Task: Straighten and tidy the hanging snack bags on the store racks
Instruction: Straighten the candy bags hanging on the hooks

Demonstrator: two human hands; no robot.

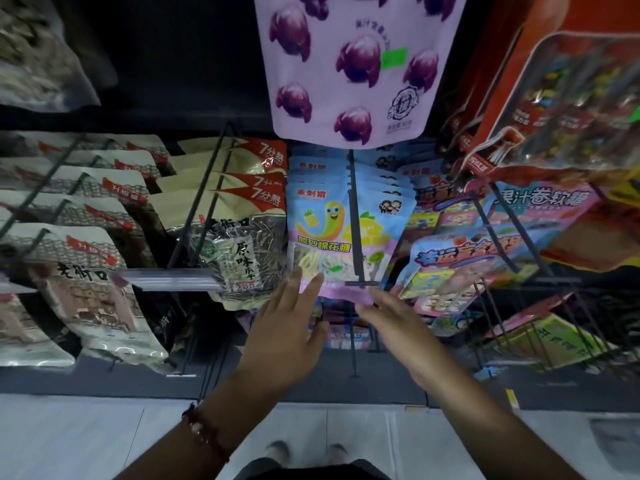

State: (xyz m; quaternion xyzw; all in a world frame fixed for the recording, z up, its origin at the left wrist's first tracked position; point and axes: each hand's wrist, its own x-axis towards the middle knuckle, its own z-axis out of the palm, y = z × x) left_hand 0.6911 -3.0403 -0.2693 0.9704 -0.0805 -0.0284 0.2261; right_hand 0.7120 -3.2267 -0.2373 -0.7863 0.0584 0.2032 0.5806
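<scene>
Left hand (289, 327) spread, fingers straight, tips at lower left edge of front blue marshmallow bag (332, 237). Right hand (398, 320) flat, fingers straight at bag's bottom hem; actual contact hard to tell, nothing pinched. Bag hangs frontmost in row on centre black peg (354, 209), between sunflower seed bags (239, 251) and pink candy bags (460, 268). Likely light, soft, crinkly, slippery film; best held by 2 bottom corners or side seams. Purple bag (349, 67) hangs above.

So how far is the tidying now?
Done: the seed bags hang in an even row. In hand: both hands, left and right, reach the bottom of the blue candy bags. Left: the pink bags hang tilted.
</scene>
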